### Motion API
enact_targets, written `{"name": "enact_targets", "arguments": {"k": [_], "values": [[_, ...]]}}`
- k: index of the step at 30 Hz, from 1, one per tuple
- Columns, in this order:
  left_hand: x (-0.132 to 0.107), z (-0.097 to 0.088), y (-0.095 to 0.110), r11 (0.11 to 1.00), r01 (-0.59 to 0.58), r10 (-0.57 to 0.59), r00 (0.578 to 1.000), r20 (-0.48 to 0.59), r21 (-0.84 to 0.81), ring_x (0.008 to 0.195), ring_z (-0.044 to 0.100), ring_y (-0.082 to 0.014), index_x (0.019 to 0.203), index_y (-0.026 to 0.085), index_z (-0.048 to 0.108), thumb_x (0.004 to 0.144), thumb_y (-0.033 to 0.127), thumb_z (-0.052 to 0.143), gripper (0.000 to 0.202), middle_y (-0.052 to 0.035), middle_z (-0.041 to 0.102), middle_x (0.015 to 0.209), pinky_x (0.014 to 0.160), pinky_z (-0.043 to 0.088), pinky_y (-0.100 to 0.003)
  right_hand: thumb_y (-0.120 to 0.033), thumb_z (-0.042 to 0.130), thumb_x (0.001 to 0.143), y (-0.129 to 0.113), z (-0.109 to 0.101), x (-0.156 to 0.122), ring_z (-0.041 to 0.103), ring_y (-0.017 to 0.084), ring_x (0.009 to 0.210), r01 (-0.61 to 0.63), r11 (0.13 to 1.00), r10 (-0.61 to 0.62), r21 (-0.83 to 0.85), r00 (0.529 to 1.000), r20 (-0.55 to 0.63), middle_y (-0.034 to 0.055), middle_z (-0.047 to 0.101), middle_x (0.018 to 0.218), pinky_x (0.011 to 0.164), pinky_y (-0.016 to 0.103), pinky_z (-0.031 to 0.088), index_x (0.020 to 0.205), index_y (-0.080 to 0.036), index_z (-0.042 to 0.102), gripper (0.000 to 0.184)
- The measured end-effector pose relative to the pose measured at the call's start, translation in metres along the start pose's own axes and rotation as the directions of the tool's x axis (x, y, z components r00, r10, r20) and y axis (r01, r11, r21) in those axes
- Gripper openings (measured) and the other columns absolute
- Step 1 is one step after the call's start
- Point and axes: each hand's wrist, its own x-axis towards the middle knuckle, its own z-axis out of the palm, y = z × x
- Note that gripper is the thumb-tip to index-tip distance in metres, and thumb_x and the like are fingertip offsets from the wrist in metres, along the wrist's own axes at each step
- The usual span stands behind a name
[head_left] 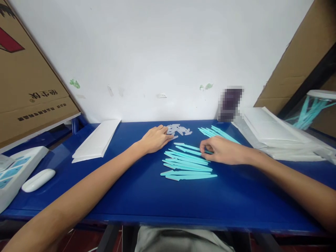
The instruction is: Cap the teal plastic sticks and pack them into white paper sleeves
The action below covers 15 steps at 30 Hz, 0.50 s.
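Head view: my left hand (154, 139) lay flat, fingers loosely spread, holding nothing, with its fingertips touching the clear caps (180, 130) just beyond it. My right hand (223, 150) pinched one teal stick (190, 151) by its nearest end, with the row of teal sticks (187, 164) just left of it on the desk (147, 196). I judged a light, single pick best, leaving the row undisturbed.
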Motion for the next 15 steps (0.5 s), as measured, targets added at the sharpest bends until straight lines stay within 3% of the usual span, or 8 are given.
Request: {"name": "enact_targets", "arguments": {"k": [4, 9, 12, 15], "values": [[-0.016, 0.0, 0.001, 1.0, -0.006, 0.006, 0.999, -0.049, 0.005, 0.092, 0.056, -0.0247, 0.127, 0.022, 0.071, 0.108, 0.037, 0.034, 0.045, -0.0121, 0.063, 0.102, 0.079, 0.043, -0.036, -0.033, 0.055, 0.088, 0.004, 0.004, 0.002, 0.056, 0.018, 0.076, 0.072, 0.992, -0.084, -0.107, 0.99, -0.114, 0.0036, 0.063, 0.086, 0.069, 0.031, 0.039, 0.079, -0.022, 0.063, 0.016], [-0.011, 0.006, -0.001, 0.984, 0.083, -0.094, 0.994, -0.062, -0.157, 0.096, 0.056, -0.0251, 0.12, 0.019, 0.075, 0.106, 0.048, 0.042, 0.047, -0.0108, 0.065, 0.102, 0.085, 0.044, -0.037, -0.032, 0.053, 0.091, 0.006, 0.011, 0.008, 0.054, 0.018, 0.067, 0.046, 0.99, -0.071, -0.137, 0.981, -0.179, 0.002, 0.061, 0.076, 0.061, 0.031, 0.035, 0.089, -0.022, 0.064, 0.015], [-0.005, 0.005, 0.0, 0.983, 0.073, -0.086, 0.994, -0.073, -0.17, 0.096, 0.054, -0.0261, 0.114, 0.02, 0.078, 0.104, 0.044, 0.046, 0.041, -0.011, 0.065, 0.102, 0.084, 0.043, -0.037, -0.033, 0.052, 0.091, 0.005, 0.013, 0.012, 0.053, 0.018, 0.065, 0.026, 0.992, -0.05, -0.121, 0.979, -0.2, 0.0018, 0.061, 0.073, 0.059, 0.031, 0.034, 0.089, -0.021, 0.064, 0.017], [-0.005, 0.001, 0.001, 0.984, 0.059, -0.073, 0.994, -0.082, -0.166, 0.095, 0.052, -0.0267, 0.108, 0.019, 0.079, 0.103, 0.036, 0.049, 0.034, -0.0115, 0.065, 0.1, 0.081, 0.041, -0.036, -0.033, 0.052, 0.092, 0.005, 0.014, 0.013, 0.056, 0.02, 0.075, 0.047, 0.989, -0.08, -0.141, 0.967, -0.24, 0.0036, 0.062, 0.077, 0.068, 0.033, 0.039, 0.086, -0.021, 0.064, 0.018]]}}
